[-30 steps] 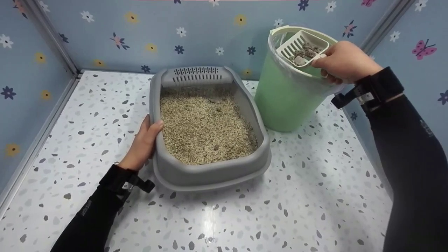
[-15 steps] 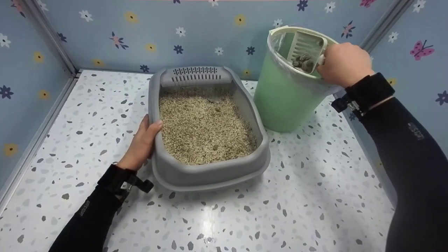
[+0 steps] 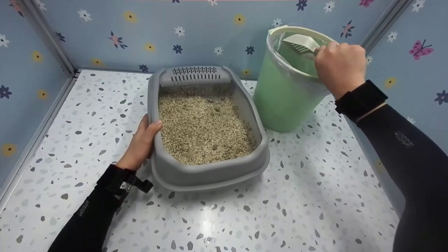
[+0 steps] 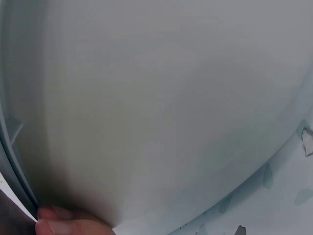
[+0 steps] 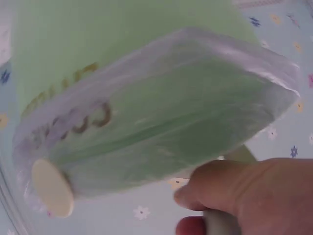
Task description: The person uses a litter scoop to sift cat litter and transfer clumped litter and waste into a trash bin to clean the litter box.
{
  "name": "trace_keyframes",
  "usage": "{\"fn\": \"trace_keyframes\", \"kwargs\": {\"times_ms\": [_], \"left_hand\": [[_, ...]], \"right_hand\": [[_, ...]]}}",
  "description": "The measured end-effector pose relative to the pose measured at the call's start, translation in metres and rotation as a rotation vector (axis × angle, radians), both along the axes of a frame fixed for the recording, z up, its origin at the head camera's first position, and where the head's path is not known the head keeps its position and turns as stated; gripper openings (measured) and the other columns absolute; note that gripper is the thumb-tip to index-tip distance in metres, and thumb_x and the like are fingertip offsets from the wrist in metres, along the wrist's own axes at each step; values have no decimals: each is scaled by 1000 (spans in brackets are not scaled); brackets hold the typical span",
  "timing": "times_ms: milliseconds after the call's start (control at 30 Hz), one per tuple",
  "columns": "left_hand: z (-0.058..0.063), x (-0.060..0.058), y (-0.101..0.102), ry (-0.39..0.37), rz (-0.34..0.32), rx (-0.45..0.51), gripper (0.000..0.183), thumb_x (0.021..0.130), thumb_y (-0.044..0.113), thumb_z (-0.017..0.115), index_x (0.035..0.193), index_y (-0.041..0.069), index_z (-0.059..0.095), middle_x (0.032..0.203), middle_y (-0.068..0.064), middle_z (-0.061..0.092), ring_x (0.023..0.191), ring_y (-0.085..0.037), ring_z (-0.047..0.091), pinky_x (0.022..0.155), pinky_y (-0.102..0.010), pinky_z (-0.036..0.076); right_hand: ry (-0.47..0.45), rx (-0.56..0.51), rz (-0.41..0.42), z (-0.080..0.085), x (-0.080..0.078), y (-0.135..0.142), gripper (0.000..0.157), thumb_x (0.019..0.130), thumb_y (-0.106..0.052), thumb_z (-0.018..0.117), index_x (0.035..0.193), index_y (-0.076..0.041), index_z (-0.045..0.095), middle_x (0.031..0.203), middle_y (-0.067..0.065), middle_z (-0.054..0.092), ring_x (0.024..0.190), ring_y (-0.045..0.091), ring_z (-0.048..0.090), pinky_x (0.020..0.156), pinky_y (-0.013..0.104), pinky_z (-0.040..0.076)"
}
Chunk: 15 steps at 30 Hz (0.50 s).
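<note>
My left hand (image 3: 140,144) grips the left side of a grey litter box (image 3: 213,175), thumb over the rim. In the left wrist view, its fingertips (image 4: 73,226) press under the rim at the box's outer wall. Tan granular litter (image 3: 206,129) fills the box, with a few small dark clumps showing. My right hand (image 3: 340,66) holds a pale slotted litter scoop (image 3: 303,41) by its handle, turned over inside the mouth of a green trash bin (image 3: 280,94). No clumps show on the scoop now.
A clear plastic liner (image 5: 142,122) folds over the bin's rim, and a cream oval tab (image 5: 53,188) sticks out there. The bin stands close to the box's right side. Flower-printed walls (image 3: 115,21) border the speckled surface (image 3: 227,217).
My right hand has rolled the scoop over from level to upside down, and the clumps it carried have left it. My left hand stays on the litter box.
</note>
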<state>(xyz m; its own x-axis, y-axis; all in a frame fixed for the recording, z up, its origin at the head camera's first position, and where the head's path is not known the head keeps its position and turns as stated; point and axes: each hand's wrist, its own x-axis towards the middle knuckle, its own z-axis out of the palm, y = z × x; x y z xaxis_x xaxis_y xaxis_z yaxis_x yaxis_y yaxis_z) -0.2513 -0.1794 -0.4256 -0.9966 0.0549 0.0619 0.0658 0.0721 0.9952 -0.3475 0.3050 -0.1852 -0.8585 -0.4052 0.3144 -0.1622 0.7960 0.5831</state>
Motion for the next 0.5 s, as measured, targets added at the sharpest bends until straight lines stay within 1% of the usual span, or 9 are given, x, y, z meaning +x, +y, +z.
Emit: {"fn": "trace_keyframes", "kwargs": {"times_ms": [67, 100, 133, 200, 333, 367, 400, 467, 500], "left_hand": [[0, 0, -1, -10, 2, -6, 84, 113, 47, 50, 180, 15, 11, 181, -14, 19, 162, -26, 24, 137, -41, 13], [0, 1, -1, -12, 2, -7, 85, 113, 47, 51, 180, 15, 11, 181, -15, 20, 161, -27, 25, 136, -42, 15], [0, 1, -2, -21, 0, -10, 86, 113, 48, 50, 180, 15, 9, 182, -15, 17, 162, -27, 23, 137, -43, 14], [0, 2, -3, -44, -2, -17, 90, 112, 51, 50, 180, 14, 3, 184, -15, 11, 165, -26, 18, 137, -42, 12], [1, 2, -3, -64, -6, -16, 93, 112, 53, 49, 180, 15, -1, 185, -12, 5, 167, -24, 12, 137, -41, 8], [1, 2, -2, -59, -5, -14, 92, 112, 52, 49, 180, 15, 1, 185, -12, 8, 166, -24, 15, 137, -41, 9], [1, 2, -2, -54, -5, -12, 90, 112, 51, 49, 180, 15, 3, 184, -13, 12, 165, -25, 18, 137, -42, 10], [1, 1, -2, -38, -5, -5, 88, 112, 50, 50, 180, 14, 7, 181, -17, 18, 162, -28, 24, 137, -43, 13], [2, 1, -2, -33, -3, -5, 87, 112, 49, 50, 180, 14, 8, 180, -17, 20, 161, -28, 25, 136, -44, 14]], "right_hand": [[27, 53, 16, -3, 1, -1, 44, 119, -4, 37, 75, 5, 40, 68, 13, 39, 55, 26, 38, 42, 42, 38], [32, 72, 20, -4, 1, -1, 41, 117, -1, 36, 76, 6, 40, 68, 14, 40, 56, 26, 39, 42, 43, 40], [31, 79, 23, -4, 0, 0, 37, 115, 3, 36, 78, 7, 40, 69, 15, 41, 56, 27, 40, 42, 44, 42], [8, 67, 12, -3, -1, 1, 37, 116, 0, 38, 80, 7, 42, 70, 15, 42, 56, 27, 40, 43, 45, 43], [-54, -47, -23, 7, 0, 3, 36, 115, -2, 46, 80, 5, 47, 68, 15, 47, 54, 27, 40, 41, 45, 38], [-66, -82, -34, 11, 1, 3, 34, 114, -1, 46, 80, 5, 48, 67, 14, 47, 53, 27, 40, 41, 44, 36], [-64, -118, -38, 15, 3, 3, 33, 112, 0, 45, 79, 3, 48, 65, 13, 46, 52, 26, 39, 41, 42, 33], [-13, -183, -7, 21, 10, 1, 34, 109, 2, 43, 75, 0, 46, 61, 11, 41, 51, 26, 35, 41, 40, 27], [18, -210, 14, 24, 14, -1, 36, 110, 0, 41, 74, -1, 45, 61, 10, 39, 51, 26, 34, 42, 40, 25]]}}
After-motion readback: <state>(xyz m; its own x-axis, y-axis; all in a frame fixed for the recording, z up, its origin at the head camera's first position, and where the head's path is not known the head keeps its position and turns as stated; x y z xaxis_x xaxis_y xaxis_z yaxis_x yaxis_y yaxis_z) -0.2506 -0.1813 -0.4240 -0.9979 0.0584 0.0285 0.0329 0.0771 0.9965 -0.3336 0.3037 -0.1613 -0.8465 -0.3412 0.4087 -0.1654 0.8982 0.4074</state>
